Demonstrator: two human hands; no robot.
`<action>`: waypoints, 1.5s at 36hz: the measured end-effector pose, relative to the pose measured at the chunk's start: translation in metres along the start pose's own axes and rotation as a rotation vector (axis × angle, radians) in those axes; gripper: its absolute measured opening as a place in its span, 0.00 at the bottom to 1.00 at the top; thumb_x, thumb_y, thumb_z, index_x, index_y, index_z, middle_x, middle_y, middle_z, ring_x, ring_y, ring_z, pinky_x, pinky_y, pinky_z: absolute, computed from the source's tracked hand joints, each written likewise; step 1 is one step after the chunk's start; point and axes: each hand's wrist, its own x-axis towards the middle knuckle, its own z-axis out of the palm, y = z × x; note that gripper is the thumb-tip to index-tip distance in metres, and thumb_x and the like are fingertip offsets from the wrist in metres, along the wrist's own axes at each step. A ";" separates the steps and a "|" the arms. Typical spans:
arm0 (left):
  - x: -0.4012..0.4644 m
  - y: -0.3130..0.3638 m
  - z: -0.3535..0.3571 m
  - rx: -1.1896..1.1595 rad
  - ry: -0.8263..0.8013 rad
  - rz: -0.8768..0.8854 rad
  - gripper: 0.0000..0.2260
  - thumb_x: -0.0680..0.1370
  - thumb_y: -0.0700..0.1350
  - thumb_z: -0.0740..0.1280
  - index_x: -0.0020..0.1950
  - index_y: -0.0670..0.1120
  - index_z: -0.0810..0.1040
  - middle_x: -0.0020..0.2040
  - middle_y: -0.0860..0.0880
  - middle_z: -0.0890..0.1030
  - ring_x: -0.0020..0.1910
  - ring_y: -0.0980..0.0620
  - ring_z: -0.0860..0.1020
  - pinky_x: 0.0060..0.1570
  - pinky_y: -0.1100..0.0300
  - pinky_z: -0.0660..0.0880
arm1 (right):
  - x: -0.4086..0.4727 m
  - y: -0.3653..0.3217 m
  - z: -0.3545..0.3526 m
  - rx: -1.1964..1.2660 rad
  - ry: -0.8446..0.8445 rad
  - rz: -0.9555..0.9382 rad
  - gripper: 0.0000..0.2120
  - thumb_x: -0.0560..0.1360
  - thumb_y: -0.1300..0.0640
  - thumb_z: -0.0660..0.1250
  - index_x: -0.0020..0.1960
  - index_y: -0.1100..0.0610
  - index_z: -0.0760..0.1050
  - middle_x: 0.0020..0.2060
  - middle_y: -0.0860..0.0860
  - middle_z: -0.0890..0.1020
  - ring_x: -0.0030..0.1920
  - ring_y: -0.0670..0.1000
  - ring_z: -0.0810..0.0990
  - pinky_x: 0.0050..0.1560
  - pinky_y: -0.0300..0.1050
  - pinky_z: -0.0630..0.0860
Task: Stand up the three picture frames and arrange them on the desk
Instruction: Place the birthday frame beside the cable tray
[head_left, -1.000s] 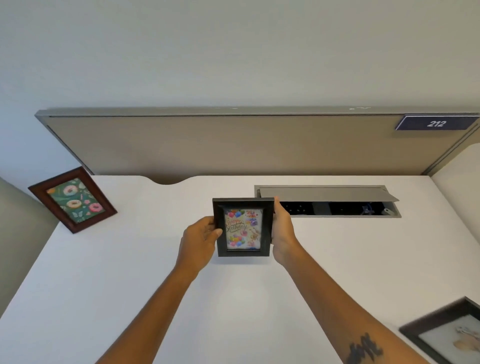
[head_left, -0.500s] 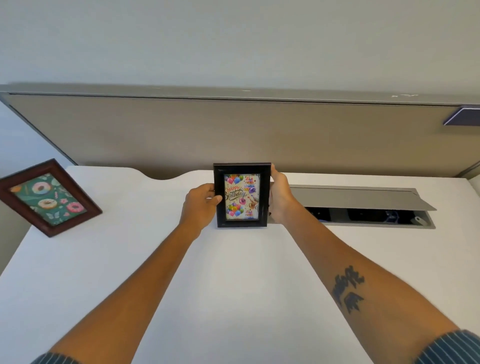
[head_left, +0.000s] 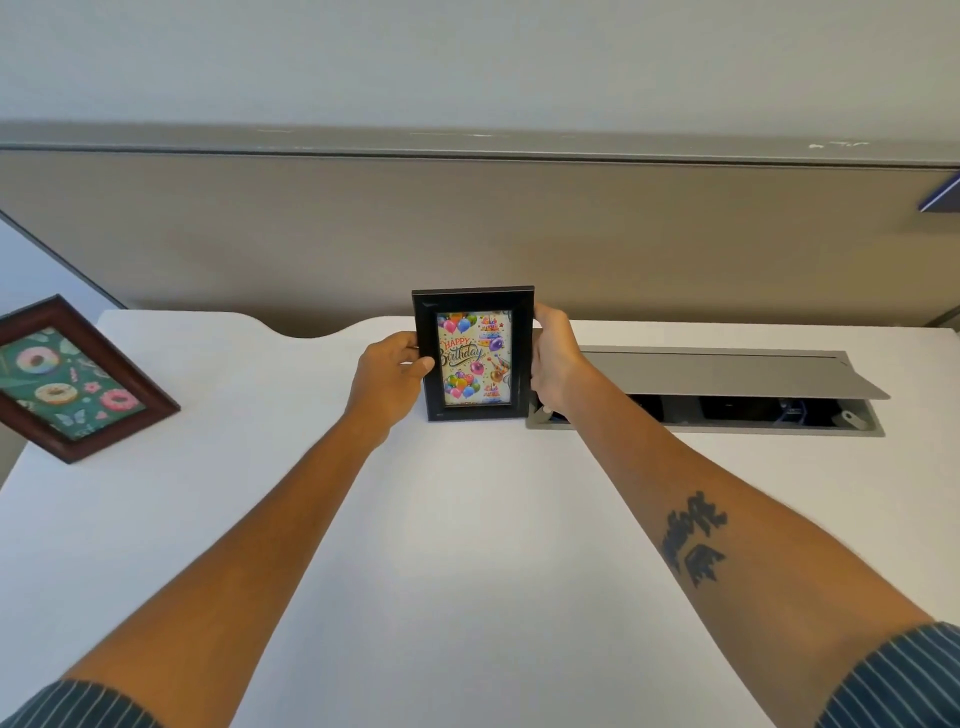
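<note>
Hands first: the left hand (head_left: 389, 382) grips the left edge of the black birthday frame (head_left: 474, 353), thumb on its front, and the right hand (head_left: 556, 358) clasps the right edge, so both are clamped on it from either side. A second ago that frame was held nearer the person, lifted off the white tabletop (head_left: 467, 519); half a second ago it had already been carried back toward the grey partition (head_left: 467, 223), and now its bottom edge appears to rest on the tabletop, upright and facing the person, just left of the open cable tray (head_left: 727, 400). I judge this frame nearly placed: what remains is to let its rear stand, hidden here, take the weight before releasing.

Left of the black frame, well apart, the brown doughnut frame (head_left: 67, 379) stands tilted at the tabletop's left edge, partly cut off by the view. A third frame, which lay to the right of the black one a second ago, is out of view now.

Behind the black frame the partition runs the full width, with a pale wall above it. Striped sleeves show at both forearms.
</note>
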 end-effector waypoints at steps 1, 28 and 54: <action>0.000 0.000 0.000 0.001 -0.003 -0.002 0.16 0.85 0.44 0.67 0.72 0.42 0.76 0.69 0.42 0.81 0.67 0.41 0.79 0.66 0.46 0.78 | -0.002 0.000 0.000 0.000 -0.004 0.003 0.27 0.82 0.32 0.57 0.59 0.49 0.86 0.52 0.51 0.91 0.56 0.54 0.87 0.53 0.52 0.81; -0.147 -0.037 0.033 0.159 -0.036 0.160 0.36 0.81 0.65 0.58 0.85 0.57 0.46 0.86 0.54 0.49 0.85 0.49 0.50 0.82 0.43 0.52 | -0.123 0.097 -0.080 -0.905 0.328 -0.672 0.23 0.88 0.47 0.61 0.79 0.56 0.73 0.81 0.53 0.72 0.83 0.55 0.65 0.81 0.58 0.66; -0.381 -0.013 0.132 0.655 -0.356 0.373 0.40 0.76 0.72 0.36 0.77 0.51 0.23 0.78 0.49 0.21 0.80 0.46 0.26 0.80 0.40 0.34 | -0.331 0.295 -0.221 -1.323 0.444 -0.638 0.36 0.85 0.36 0.54 0.88 0.50 0.53 0.89 0.50 0.45 0.88 0.51 0.38 0.84 0.54 0.34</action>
